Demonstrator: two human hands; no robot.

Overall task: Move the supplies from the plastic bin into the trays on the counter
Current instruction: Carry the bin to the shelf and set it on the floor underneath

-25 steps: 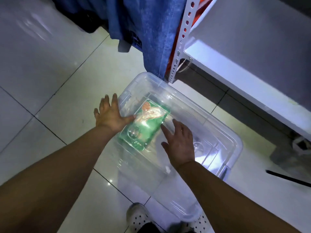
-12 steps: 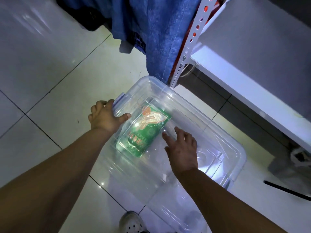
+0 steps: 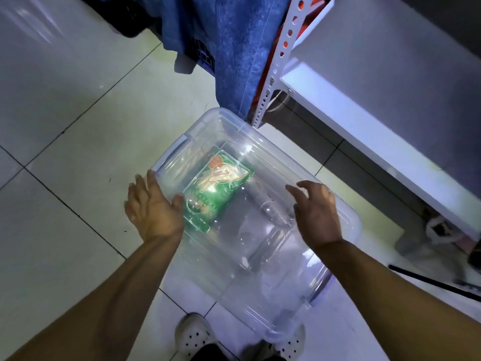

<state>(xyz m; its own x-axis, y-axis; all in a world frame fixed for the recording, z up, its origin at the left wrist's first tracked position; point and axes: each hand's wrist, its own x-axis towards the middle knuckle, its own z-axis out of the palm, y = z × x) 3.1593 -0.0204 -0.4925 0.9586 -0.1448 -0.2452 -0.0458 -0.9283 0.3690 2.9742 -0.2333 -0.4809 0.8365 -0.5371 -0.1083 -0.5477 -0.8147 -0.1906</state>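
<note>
Bin lidded, on floor | green packet inside, beside left hand thumb | right hand over lid | both hands' fingers spread, gripping nothing

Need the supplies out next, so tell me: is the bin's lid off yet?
No, the clear lid is on the bin, with the green packet visible beneath it.

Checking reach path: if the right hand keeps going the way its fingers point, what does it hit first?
Likely the clear lid of the plastic bin, above the green packet. The right hand hovers open over it; depth is unclear.
</note>
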